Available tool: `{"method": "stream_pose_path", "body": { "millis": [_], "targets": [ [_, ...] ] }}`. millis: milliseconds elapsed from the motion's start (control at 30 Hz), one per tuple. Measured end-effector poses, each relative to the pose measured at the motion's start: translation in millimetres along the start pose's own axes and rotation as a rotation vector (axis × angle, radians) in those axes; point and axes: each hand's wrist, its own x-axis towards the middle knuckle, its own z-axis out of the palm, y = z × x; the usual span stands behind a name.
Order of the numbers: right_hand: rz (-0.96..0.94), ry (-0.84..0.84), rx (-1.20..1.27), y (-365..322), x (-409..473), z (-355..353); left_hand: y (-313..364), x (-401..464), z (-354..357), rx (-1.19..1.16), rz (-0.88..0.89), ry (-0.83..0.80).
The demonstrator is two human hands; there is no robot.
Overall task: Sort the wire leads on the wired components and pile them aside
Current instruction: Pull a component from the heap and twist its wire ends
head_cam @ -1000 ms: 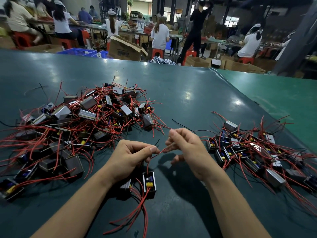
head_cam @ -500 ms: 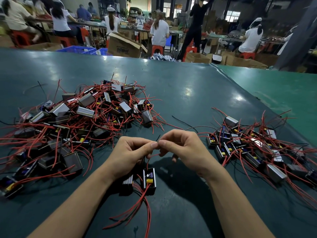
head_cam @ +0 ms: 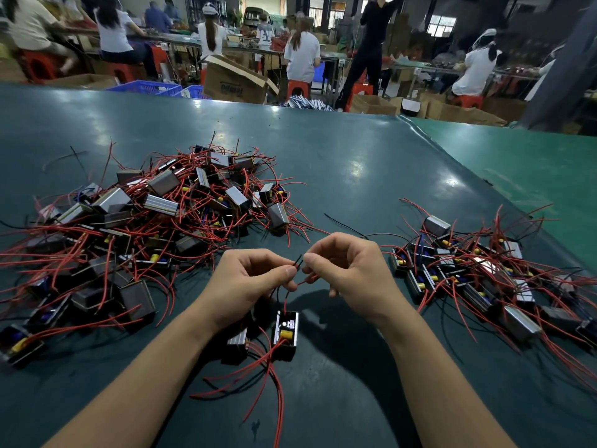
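Note:
Two small box components hang below my hands: an open-faced one (head_cam: 286, 331) with a yellow part, and a metal-cased one (head_cam: 236, 341) beside it. Their red and black leads (head_cam: 298, 263) run up between my fingertips. My left hand (head_cam: 248, 282) pinches the lead ends from the left; my right hand (head_cam: 349, 273) pinches them from the right, thumbs nearly touching. More red leads (head_cam: 268, 379) trail down toward me. A big tangled pile of components (head_cam: 139, 227) lies at the left, a smaller pile (head_cam: 478, 279) at the right.
The table is a dark green mat (head_cam: 355, 176) meeting a lighter green mat (head_cam: 533, 163) on the right. A loose black wire (head_cam: 342, 223) lies between the piles. Beyond the far edge are cardboard boxes (head_cam: 235, 80), blue crates (head_cam: 151, 88) and seated workers.
My hands have drawn closer together over the hanging components, and both now pinch the same lead ends. The piles lie as before.

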Motion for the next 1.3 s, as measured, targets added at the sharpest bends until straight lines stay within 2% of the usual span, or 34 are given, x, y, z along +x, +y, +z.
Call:
{"method": "stream_pose_path", "body": {
  "millis": [533, 733, 900, 1100, 1233, 1300],
  "targets": [
    [-0.154, 0.004, -0.114, 0.7, -0.8, 6.5, 3.9, -0.3, -2.3, 0.060, -0.035, -0.045],
    [-0.173, -0.043, -0.084, -0.3, -0.8, 1.0, 10.0, -2.1, -3.0, 0.038, -0.069, -0.112],
    [-0.220, -0.003, -0.152, 3.0, 0.3, 3.6, 10.5, -2.7, -3.8, -0.012, -0.102, -0.109],
    [-0.108, -0.073, -0.089, 4.9, 0.2, 8.3, 9.8, -1.9, -2.1, 0.005, -0.106, -0.126],
    [0.064, -0.186, 0.011, 5.3, 0.6, 4.5, 8.9, -1.3, -3.2, 0.028, -0.100, -0.135],
    [0.092, -0.207, 0.019, 5.6, 0.6, 4.2, 7.4, -1.2, -3.1, 0.038, -0.097, -0.136]
  ]
}}
